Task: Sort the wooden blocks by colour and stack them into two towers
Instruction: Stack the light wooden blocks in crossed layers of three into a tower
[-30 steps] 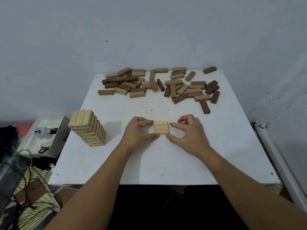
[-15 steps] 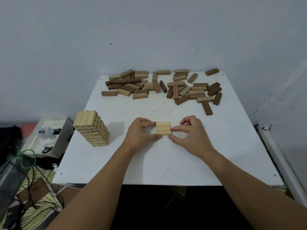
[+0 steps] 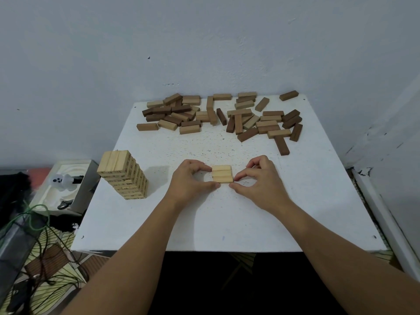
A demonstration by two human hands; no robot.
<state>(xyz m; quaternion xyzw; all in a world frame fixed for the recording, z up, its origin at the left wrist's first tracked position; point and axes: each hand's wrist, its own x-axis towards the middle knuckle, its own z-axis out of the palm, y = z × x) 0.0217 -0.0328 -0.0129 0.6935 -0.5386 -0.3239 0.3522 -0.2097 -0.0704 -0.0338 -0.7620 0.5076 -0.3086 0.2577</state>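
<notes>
On the table point(image 3: 227, 214), seen from the head camera, three pale blocks point(image 3: 222, 174) lie side by side as one layer between the hands, with the pale tower point(image 3: 123, 175) well apart at the left edge and the mixed pile point(image 3: 218, 117) at the far side. A lift could scatter the row if the squeeze is uneven, since only end pressure binds it. Left hand point(image 3: 189, 181) and right hand point(image 3: 261, 181) each pinch the row's ends, fingers curled, grip clamped on the blocks.
</notes>
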